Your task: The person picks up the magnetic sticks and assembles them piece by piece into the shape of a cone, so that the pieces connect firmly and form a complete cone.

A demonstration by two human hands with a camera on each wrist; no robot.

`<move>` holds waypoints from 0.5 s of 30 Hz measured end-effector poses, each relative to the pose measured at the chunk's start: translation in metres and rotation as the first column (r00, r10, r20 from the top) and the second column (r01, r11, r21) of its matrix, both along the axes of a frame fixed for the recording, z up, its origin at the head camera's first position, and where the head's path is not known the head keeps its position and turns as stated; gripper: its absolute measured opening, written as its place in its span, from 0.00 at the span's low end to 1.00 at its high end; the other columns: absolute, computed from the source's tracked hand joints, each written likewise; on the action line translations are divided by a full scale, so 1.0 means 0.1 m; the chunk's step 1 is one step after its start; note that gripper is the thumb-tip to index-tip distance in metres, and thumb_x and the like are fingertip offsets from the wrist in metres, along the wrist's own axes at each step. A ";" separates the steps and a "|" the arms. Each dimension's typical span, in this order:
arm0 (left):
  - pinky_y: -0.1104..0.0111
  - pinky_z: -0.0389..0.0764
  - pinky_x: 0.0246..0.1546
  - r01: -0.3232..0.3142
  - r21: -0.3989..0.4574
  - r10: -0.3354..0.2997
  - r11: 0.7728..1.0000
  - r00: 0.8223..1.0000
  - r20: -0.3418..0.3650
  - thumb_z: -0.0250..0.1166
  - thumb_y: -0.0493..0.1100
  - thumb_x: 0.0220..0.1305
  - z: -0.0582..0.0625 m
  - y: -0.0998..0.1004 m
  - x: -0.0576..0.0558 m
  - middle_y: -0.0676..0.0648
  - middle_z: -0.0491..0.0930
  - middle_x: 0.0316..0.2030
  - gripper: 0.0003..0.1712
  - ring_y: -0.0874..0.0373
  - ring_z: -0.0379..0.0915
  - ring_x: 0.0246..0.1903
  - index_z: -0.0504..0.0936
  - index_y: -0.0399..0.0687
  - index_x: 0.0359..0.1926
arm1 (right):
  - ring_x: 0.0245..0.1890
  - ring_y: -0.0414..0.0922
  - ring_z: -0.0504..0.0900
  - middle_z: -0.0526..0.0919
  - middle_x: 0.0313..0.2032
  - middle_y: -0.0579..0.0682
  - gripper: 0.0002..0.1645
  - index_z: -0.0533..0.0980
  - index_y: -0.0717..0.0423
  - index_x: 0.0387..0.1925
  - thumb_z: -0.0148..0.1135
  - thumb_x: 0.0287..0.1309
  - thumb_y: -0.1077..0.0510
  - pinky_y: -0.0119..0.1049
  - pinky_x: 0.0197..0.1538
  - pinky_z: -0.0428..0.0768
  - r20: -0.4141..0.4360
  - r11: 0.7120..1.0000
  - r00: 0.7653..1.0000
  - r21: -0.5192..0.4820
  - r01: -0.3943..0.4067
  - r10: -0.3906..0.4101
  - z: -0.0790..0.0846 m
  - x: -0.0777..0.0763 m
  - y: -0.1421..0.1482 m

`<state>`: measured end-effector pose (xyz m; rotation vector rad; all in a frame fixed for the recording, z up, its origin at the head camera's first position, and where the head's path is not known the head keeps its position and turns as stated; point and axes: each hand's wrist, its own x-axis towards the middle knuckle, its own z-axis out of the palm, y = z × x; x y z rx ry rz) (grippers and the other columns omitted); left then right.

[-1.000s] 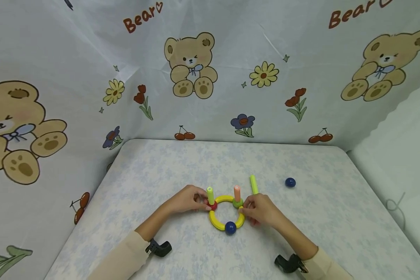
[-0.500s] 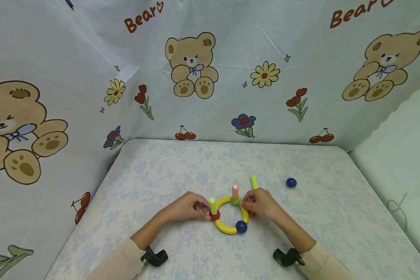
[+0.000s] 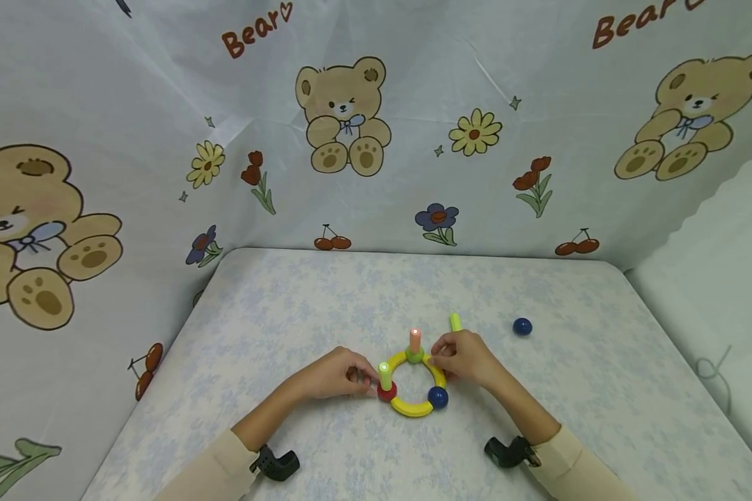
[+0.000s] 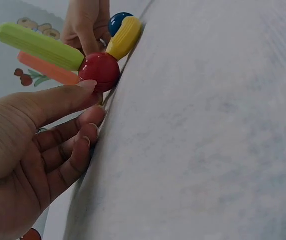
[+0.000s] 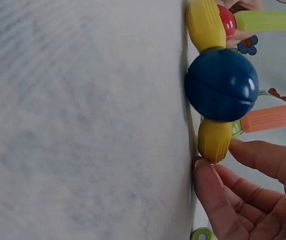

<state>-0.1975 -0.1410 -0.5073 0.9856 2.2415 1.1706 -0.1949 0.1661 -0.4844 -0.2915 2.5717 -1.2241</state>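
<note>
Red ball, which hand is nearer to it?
Left: the left hand touches the red ball, while the right hand grips a yellow arc across the ring.

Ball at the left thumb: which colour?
The ball is red, clearest in the left wrist view.

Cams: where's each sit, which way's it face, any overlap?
Head: worn on the head, looking forward and down over the table; shows both forearms, left grip and right grip.
Left wrist: on that wrist, looking past the left grip to the red ball; right grip behind.
Right wrist: on that wrist, looking past the right grip at the ring and its blue ball; part of left grip beyond.
Wrist views share red ball and blue ball, from opposite sides.
</note>
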 end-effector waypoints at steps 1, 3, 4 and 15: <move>0.77 0.72 0.23 0.004 -0.002 -0.004 1.000 1.000 0.003 0.71 0.38 0.66 0.00 0.00 0.00 0.59 0.86 0.33 0.09 0.69 0.69 0.20 0.91 0.56 0.45 | 0.21 0.46 0.83 0.84 0.24 0.47 0.06 0.83 0.61 0.37 0.72 0.61 0.61 0.38 0.27 0.83 -0.003 1.000 1.000 0.001 0.004 -0.004 0.00 0.00 0.00; 0.76 0.73 0.22 0.014 -0.003 -0.014 1.000 1.000 0.017 0.70 0.41 0.68 0.00 0.00 -0.02 0.58 0.87 0.35 0.09 0.67 0.71 0.20 0.91 0.57 0.46 | 0.22 0.45 0.82 0.84 0.25 0.47 0.06 0.83 0.61 0.37 0.72 0.60 0.62 0.37 0.27 0.84 -0.006 1.000 1.000 0.000 0.014 -0.014 0.01 0.00 0.00; 0.75 0.74 0.22 0.012 -0.002 -0.012 1.000 1.000 0.025 0.69 0.42 0.68 -0.01 -0.01 -0.03 0.57 0.87 0.35 0.08 0.66 0.72 0.19 0.91 0.57 0.46 | 0.22 0.44 0.82 0.84 0.25 0.48 0.05 0.83 0.61 0.37 0.72 0.60 0.63 0.37 0.28 0.84 -0.006 1.000 1.000 0.000 0.016 -0.016 0.01 -0.01 0.00; 0.66 0.80 0.19 -0.238 0.043 0.238 0.970 0.971 0.011 0.63 0.45 0.74 -0.11 0.07 -0.27 0.50 0.83 0.25 0.11 0.58 0.75 0.16 0.88 0.48 0.50 | 0.22 0.45 0.80 0.84 0.25 0.50 0.06 0.84 0.59 0.40 0.69 0.63 0.61 0.35 0.25 0.80 -0.073 0.999 0.996 0.013 0.052 -0.051 0.07 -0.03 0.11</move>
